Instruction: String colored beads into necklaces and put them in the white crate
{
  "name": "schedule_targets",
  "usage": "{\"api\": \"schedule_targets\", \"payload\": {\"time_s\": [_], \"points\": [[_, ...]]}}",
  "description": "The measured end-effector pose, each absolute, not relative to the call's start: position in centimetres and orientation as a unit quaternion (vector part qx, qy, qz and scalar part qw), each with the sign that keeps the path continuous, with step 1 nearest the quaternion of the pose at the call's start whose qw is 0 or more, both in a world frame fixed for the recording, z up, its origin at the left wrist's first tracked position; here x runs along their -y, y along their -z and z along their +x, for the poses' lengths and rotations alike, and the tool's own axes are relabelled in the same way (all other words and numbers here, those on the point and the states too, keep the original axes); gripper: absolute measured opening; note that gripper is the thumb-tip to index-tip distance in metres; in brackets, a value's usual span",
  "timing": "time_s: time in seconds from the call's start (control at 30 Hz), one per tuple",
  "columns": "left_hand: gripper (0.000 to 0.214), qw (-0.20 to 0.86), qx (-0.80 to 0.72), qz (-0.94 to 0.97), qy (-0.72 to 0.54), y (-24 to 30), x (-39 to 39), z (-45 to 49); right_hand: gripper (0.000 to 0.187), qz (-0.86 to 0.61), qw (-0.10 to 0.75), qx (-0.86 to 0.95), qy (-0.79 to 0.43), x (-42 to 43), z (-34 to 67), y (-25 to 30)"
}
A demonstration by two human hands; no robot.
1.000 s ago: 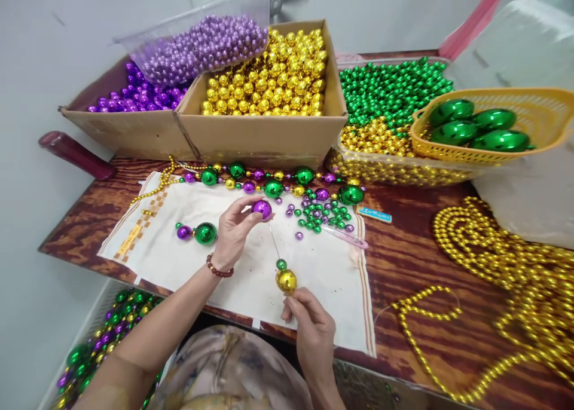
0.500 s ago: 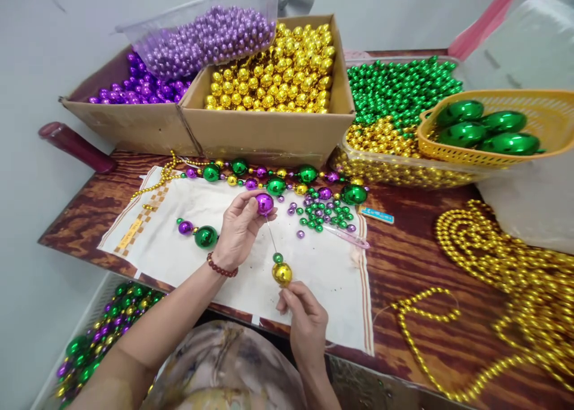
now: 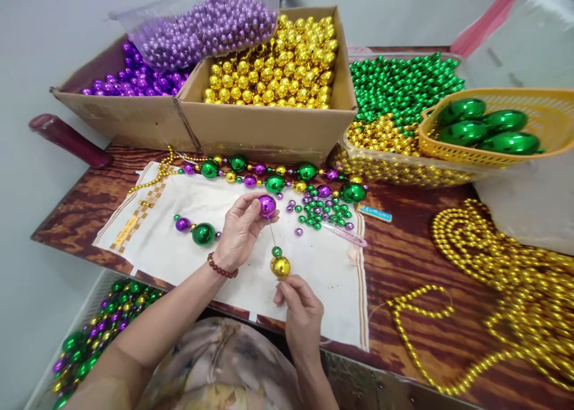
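Observation:
Between the fingertips of my left hand [image 3: 242, 228] is a shiny purple bead [image 3: 267, 206]. A thin, straight needle or wire [image 3: 272, 233] runs down from it through a small green bead [image 3: 277, 251] and a larger gold bead [image 3: 280, 267]. My right hand [image 3: 301, 308] pinches right at the lower edge of the gold bead; its fingers hide the lower end of the wire. Both hands are over a white cloth [image 3: 251, 278]. Left of my left hand lies a short strung piece with a big green bead [image 3: 203, 234]. Small loose green and purple beads [image 3: 320, 211] are scattered beyond my hands.
Behind the cloth lies a mixed bead strand [image 3: 274, 183]. Cardboard boxes [image 3: 269, 126] hold purple and gold beads. At right are a clear tub [image 3: 403, 170], a yellow basket [image 3: 487, 157] with big green beads, and piled gold bead strands [image 3: 515, 284]. A dark red bottle-like object [image 3: 72, 141] stands left.
The view has shifted slightly. Both hands keep their grips, with the purple bead a touch closer to the small green bead.

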State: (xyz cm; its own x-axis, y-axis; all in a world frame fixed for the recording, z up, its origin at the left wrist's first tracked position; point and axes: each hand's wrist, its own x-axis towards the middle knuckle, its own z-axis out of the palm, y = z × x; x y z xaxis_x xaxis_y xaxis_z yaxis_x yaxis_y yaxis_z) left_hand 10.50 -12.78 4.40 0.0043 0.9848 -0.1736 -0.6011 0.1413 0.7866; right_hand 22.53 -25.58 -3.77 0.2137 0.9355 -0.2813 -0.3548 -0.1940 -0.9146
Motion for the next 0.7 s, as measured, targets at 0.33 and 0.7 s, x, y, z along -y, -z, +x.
{"api": "schedule_targets", "payload": {"time_s": [0.33,0.7], "points": [[0.032,0.614,-0.387,0.361,-0.586,-4.1,16.4,11.6,0.021,-0.493,0.607,0.254,-0.569,24.1,21.2,2.3],[0.041,0.668,-0.427,0.269,-0.547,-3.8,15.6,13.7,0.018,-0.541,0.55,0.449,-0.45,23.0,22.3,2.2]]}}
